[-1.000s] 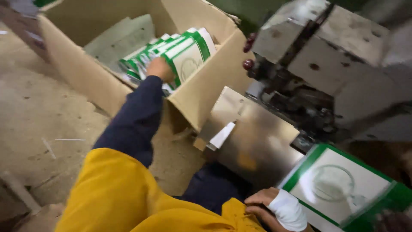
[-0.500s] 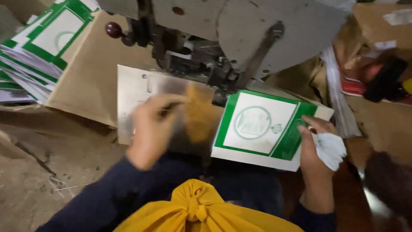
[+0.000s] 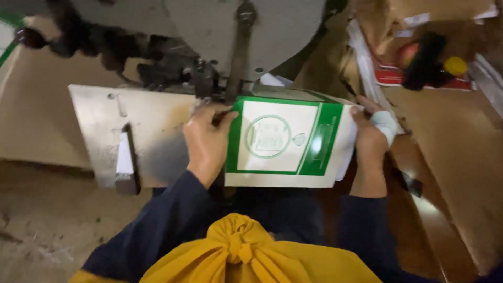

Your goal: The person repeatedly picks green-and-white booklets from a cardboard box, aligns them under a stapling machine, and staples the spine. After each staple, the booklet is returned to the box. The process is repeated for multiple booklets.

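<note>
A flat green and white printed carton (image 3: 285, 141) lies on the metal plate (image 3: 141, 131) of a grey machine (image 3: 225, 36). My left hand (image 3: 207, 139) grips the carton's left edge, close under the machine's head. My right hand (image 3: 373, 136), with a white bandage on one finger, holds the carton's right edge. Both arms wear dark blue sleeves. A yellow knotted cloth (image 3: 241, 251) sits below, at my chest.
A brown cardboard surface (image 3: 450, 157) stretches to the right. A red packet (image 3: 414, 76) and a black tool with a yellow tip (image 3: 435, 65) lie at the upper right. A dusty floor (image 3: 36, 220) shows at the lower left.
My left hand left the carton stack in the cardboard box, crossed the metal plate and took the carton's left edge. The view swung right. The carton now sits under the machine head.
</note>
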